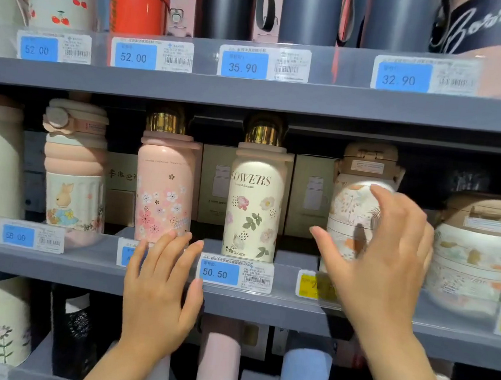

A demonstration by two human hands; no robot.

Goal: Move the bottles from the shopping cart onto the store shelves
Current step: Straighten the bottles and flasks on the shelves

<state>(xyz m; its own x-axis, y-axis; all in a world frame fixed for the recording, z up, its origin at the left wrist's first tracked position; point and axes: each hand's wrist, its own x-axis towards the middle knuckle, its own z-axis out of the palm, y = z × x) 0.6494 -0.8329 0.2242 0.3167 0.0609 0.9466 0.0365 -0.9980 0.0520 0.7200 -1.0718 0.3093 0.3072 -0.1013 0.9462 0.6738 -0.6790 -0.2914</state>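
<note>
Grey store shelves (253,92) are seen stocked with upright bottles.
The cream flowered bottle (253,208) is stood on the middle shelf; the right hand (381,259) and left hand (159,291) are held spread, nothing gripped.

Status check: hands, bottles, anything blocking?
Left hand open, empty, at the shelf edge. Right hand open, fingers by the patterned bottle, not gripping. Cream bottle upright on shelf. Cart out of view.
</note>
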